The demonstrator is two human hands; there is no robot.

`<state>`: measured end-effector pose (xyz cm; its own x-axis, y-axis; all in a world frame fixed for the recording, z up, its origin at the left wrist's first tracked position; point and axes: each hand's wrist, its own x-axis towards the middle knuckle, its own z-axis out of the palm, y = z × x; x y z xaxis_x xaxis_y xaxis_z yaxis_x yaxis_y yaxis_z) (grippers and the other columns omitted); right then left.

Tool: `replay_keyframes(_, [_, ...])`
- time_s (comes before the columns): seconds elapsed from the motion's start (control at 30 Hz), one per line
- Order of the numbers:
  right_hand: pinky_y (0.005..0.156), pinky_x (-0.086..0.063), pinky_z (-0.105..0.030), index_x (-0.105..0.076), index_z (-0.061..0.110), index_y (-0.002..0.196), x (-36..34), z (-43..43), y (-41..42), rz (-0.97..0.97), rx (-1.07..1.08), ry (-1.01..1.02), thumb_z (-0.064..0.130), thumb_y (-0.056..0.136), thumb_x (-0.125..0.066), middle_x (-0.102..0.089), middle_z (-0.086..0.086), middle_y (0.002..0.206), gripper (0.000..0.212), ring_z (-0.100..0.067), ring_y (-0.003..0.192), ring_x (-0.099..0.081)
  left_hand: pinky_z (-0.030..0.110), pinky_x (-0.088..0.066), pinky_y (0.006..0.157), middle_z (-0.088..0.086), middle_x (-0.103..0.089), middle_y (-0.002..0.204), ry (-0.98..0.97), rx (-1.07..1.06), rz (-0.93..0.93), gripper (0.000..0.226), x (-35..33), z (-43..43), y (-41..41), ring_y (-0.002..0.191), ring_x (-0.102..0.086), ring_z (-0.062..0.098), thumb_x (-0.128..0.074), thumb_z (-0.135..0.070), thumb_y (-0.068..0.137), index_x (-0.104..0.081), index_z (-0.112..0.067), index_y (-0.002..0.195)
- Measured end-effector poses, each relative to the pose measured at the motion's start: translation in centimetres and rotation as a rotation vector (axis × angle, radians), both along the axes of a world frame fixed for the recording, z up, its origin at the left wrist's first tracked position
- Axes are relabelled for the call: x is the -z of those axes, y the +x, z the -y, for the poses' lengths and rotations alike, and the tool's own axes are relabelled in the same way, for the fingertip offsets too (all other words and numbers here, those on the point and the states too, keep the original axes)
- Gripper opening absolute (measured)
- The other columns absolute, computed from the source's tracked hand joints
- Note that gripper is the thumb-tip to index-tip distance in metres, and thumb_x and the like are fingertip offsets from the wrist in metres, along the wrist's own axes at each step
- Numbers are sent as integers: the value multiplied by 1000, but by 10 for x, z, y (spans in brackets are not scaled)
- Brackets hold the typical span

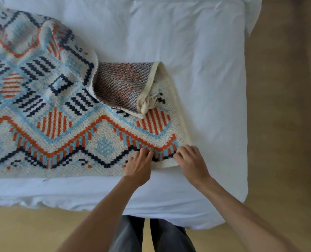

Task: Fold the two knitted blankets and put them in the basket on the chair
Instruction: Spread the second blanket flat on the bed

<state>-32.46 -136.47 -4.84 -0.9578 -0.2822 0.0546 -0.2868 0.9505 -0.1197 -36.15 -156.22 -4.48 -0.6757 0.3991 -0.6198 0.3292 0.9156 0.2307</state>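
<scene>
A knitted blanket (63,115), cream with orange, light blue and navy geometric patterns, lies spread across the left and middle of a white bed (196,70). One corner with a cream tassel is flipped over near the middle, showing the mottled underside. My left hand (139,165) and my right hand (191,160) both rest on the blanket's near right corner, fingers curled and pinching the fabric at its near edge. Only this one blanket is in view; the basket and the chair are out of sight.
The bed's white cover hangs over the near edge and the right side. A wooden floor (282,124) runs along the right and below the bed. My legs in dark trousers (151,235) stand against the bed's near edge.
</scene>
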Motion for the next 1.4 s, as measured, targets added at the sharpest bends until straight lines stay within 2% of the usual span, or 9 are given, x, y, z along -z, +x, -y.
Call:
replay_keyframes(0.23, [54,-42,-36,-64,5,84,1,-33,23,135,311,-8,-17,54,-61,-54,-12,77,37,-32,65,-52,35,-45,85,9,-40,131,-23,-127,35,41,1,-4,4,121,-41,27,-40,-7,94,-35,-14,134])
replay_keyframes(0.4, [75,-49,-42,-48,15,124,3,-7,29,371,397,-54,7,64,-70,-51,-16,117,64,-34,100,-51,38,-46,90,10,-40,130,-3,-165,39,41,2,-5,8,121,-40,28,-41,-7,93,-35,-13,134])
replay_keyframes(0.53, [75,-49,-43,-62,4,103,7,-5,17,210,441,-179,-20,56,-62,-57,-16,93,53,-37,87,-56,36,-45,89,10,-41,129,21,-167,35,40,2,-2,9,120,-41,28,-41,-7,93,-36,-12,133])
replay_keyframes(0.7, [57,-46,-31,-64,2,89,-15,-4,-2,181,183,-339,-8,59,-58,-61,-11,75,32,-27,70,-55,35,-46,84,10,-42,126,25,-193,34,44,6,3,14,116,-43,28,-41,-6,92,-34,-13,135])
replay_keyframes(0.8, [32,-35,-25,-66,5,91,-16,-16,15,342,204,-148,-3,52,-60,-59,-9,51,41,-29,37,-52,35,-46,84,10,-42,127,-1,-152,15,44,6,1,18,118,-41,28,-40,-7,93,-33,-13,136])
replay_keyframes(0.9, [36,-27,-22,-66,8,108,-5,-33,43,461,329,62,-3,50,-72,-55,-10,47,60,-29,32,-49,35,-45,87,10,-41,127,-19,-92,-14,43,6,0,20,118,-41,28,-39,-7,92,-34,-13,134])
replay_keyframes(1.1, [74,-49,-45,-48,7,131,8,-20,55,238,271,102,-4,66,-59,-53,-22,117,67,-39,102,-53,38,-48,65,12,-53,102,-26,-44,-174,47,9,4,30,89,-54,30,-68,-6,72,-51,-10,115])
replay_keyframes(1.2, [86,-47,-42,-58,6,117,11,-7,48,209,117,29,-12,65,-51,-56,-16,119,56,-35,109,-51,38,-47,58,12,-53,95,-47,4,-188,51,11,9,32,80,-54,29,-74,0,61,-54,-11,107])
replay_keyframes(1.4, [56,-48,-34,-61,4,77,17,-1,28,264,113,8,-13,64,-59,-58,-11,75,22,-29,67,-55,37,-50,82,11,-40,128,-27,-56,1,39,7,1,5,115,-42,28,-40,-3,92,-36,-14,130])
